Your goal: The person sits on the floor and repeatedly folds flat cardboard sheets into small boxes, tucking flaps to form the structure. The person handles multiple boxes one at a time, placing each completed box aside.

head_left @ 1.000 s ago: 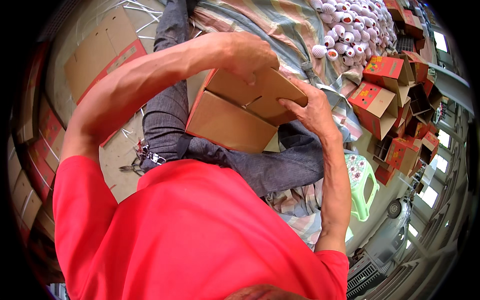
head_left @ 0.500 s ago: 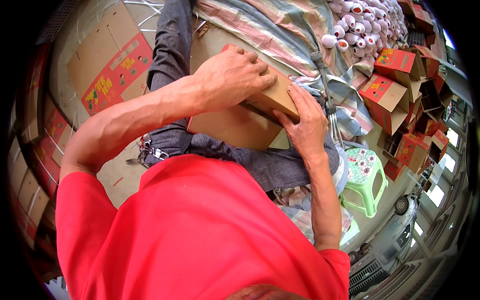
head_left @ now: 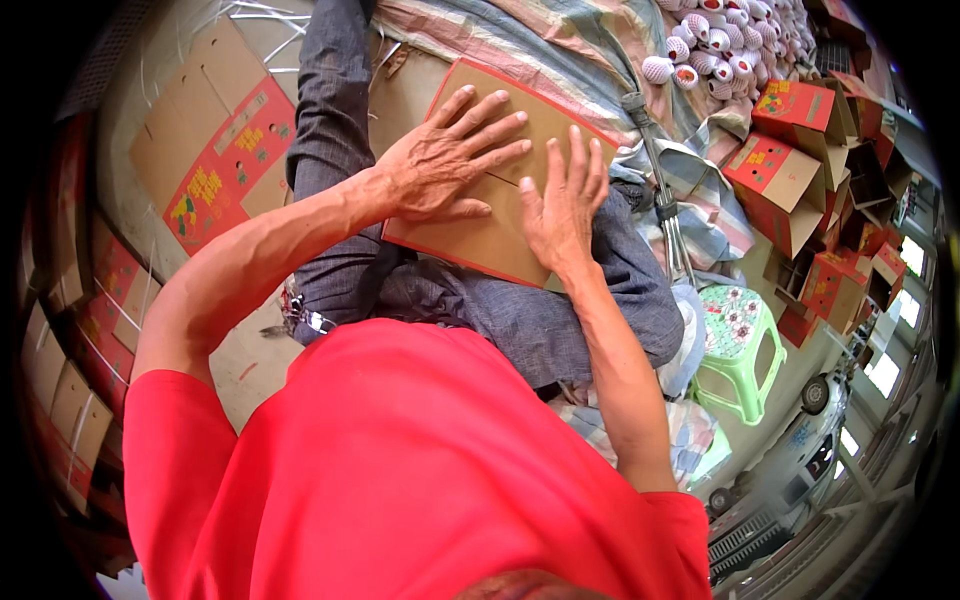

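Observation:
Between my legs stands a brown cardboard box [head_left: 520,225] with red edges, its flaps folded flat so that a seam runs across the top. My left hand [head_left: 445,160] lies palm down on the left part of that top, fingers spread. On the right part rests my right hand [head_left: 565,205], also flat, with its fingers pointing away from me. Neither hand grips anything. The box's sides and contents are hidden from above.
Flattened red-and-brown cardboard [head_left: 220,140] lies at left. A striped tarp [head_left: 540,45] spreads ahead, with fruit in foam nets [head_left: 720,50] on it. At right are a tripod leg [head_left: 650,160], a green stool [head_left: 735,350] and several open boxes [head_left: 780,180].
The flaps, half raised under my hands before, now lie flat. My left hand has opened from a curled shape and drawn nearer; my right hand has moved left onto the box top.

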{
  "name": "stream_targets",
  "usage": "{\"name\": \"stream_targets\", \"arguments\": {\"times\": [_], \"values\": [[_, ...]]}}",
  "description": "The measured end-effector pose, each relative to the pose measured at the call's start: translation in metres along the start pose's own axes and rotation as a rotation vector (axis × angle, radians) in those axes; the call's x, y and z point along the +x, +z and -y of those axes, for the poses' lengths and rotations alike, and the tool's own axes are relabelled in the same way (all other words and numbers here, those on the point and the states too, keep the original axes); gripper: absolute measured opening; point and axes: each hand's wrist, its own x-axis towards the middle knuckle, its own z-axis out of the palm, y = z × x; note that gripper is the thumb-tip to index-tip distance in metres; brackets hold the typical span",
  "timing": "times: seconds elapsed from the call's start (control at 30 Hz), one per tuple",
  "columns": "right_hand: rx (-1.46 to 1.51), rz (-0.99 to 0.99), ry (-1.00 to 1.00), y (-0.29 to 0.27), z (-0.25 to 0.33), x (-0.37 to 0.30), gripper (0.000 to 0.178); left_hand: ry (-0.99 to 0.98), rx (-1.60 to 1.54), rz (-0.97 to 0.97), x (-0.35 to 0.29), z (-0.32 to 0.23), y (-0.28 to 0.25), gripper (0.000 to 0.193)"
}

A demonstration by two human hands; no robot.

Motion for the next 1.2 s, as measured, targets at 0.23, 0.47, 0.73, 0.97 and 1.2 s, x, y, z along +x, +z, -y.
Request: {"name": "stream_targets", "arguments": {"times": [0.23,0.47,0.73,0.97,1.2], "values": [[-0.072,-0.229,0.132,0.020,-0.009,0.031,0.061,0.021,0.002,-0.063,0.001,0.004,0.000,0.092],[0.016,-0.332,0.143,0.012,-0.052,0.036,0.060,-0.394,-0.540,-0.694,0.005,0.022,0.034,0.074],[0.301,-0.490,0.354,0.023,-0.148,-0.033,0.065,-1.108,-1.479,-0.004,0.000,0.059,0.178,0.110],[0.986,-0.260,0.290,0.036,-0.196,-0.083,0.042,-0.652,-1.539,-0.270,-0.022,0.043,0.010,0.043],[0.992,-0.816,1.029,0.021,-0.203,-0.062,0.033,-0.105,-0.623,-0.294,-0.018,-0.034,-0.048,0.022]]}}
